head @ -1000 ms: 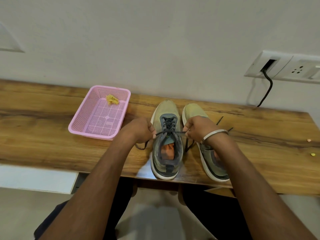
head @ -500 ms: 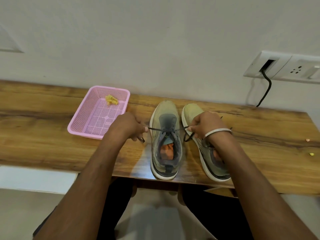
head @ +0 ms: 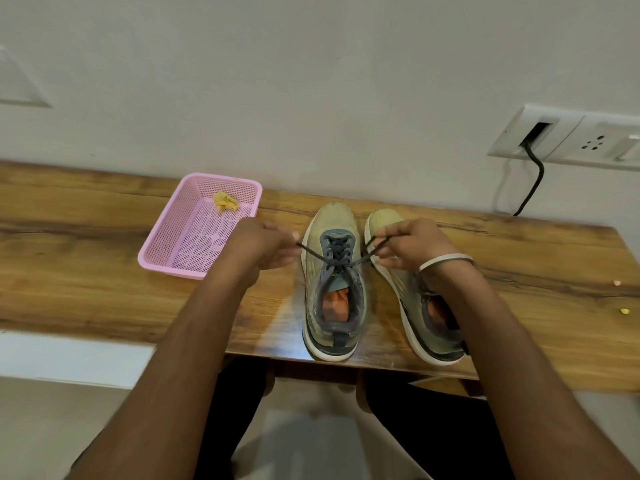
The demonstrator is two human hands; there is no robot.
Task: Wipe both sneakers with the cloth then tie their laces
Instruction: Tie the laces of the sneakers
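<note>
Now the dark laces (head: 313, 252) of the left sneaker (head: 334, 282) are drawn out taut to both sides, crossing above the tongue, where half a second ago they were held lower and closer in; the first knot is judged as being cinched. One lace end is pinched by the left hand (head: 263, 249) and the other by the right hand (head: 410, 244), which covers the toe of the right sneaker (head: 415, 317), its laces not seen tied. Both sneakers are stood side by side on the wooden table (head: 86, 271), and the yellow cloth (head: 225, 201) is left in the pink basket (head: 194, 233), so wiping is taken as done.
</note>
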